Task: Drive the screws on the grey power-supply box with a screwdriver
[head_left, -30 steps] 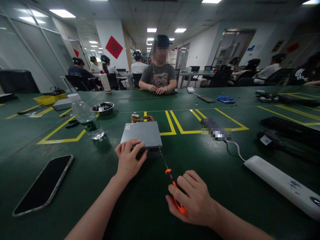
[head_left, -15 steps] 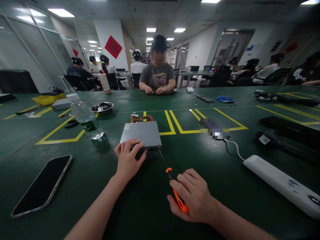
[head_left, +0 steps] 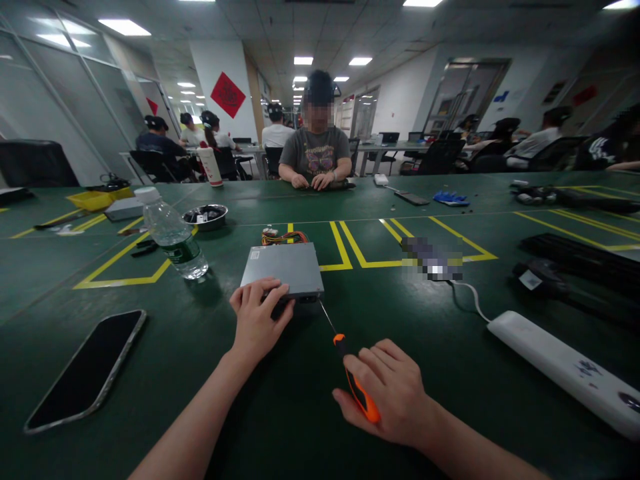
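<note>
A grey metal computer power supply [head_left: 286,265] lies flat on the green table, its bundle of coloured wires [head_left: 290,237] at the far side. My left hand [head_left: 260,317] grips its near left edge, fingers on top and thumb against the front face. In my right hand [head_left: 383,387] is a screwdriver [head_left: 367,400] with an orange and black handle. Its thin shaft points up and left, and the tip is at the near right corner of the power supply. Whether the tip sits in a screw is too small to tell.
To the left are a water bottle [head_left: 175,233], a phone [head_left: 87,370] and a metal bowl [head_left: 206,217] of small parts. On the right lies a white power bank-like device [head_left: 560,367] with a cable. Across the table sits a person [head_left: 316,150].
My right hand has shifted very slightly on the screwdriver handle, its fingers a little changed. The power supply and my left hand stay in place.
</note>
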A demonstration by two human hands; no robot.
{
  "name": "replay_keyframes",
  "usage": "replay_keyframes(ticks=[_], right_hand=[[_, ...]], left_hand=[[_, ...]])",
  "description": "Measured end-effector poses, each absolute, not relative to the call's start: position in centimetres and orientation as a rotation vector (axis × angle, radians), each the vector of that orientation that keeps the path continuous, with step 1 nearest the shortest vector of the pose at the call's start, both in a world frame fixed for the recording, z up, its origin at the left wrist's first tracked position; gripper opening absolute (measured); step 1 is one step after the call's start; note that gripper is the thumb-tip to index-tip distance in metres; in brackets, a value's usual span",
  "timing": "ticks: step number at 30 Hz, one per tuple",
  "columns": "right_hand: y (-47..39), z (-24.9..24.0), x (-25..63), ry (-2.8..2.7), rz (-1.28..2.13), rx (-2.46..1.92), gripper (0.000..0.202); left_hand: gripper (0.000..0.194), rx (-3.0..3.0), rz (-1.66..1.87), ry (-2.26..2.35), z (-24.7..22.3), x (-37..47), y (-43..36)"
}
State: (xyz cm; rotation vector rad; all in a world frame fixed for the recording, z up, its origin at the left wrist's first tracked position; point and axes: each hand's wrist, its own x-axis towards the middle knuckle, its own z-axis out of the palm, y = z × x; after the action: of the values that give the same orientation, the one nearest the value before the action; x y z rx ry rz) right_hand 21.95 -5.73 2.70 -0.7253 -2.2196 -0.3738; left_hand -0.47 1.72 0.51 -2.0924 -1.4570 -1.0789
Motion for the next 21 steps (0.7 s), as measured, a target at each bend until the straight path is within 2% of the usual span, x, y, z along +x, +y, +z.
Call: replay_keyframes(ticks=[10, 21], right_hand=[[-5.66, 2.14, 21.8, -2.269, -0.479, -0.648, 0.004], [-5.52, 2.24, 21.68, -2.405, -0.59, -0.602, 0.011]], left_hand=[[0.022, -2.092, -1.08, -1.462, 0.51, -0.4, 1.78], [0.021, -2.109, -1.067, -1.465, 0.69, -0.39, 1.7]])
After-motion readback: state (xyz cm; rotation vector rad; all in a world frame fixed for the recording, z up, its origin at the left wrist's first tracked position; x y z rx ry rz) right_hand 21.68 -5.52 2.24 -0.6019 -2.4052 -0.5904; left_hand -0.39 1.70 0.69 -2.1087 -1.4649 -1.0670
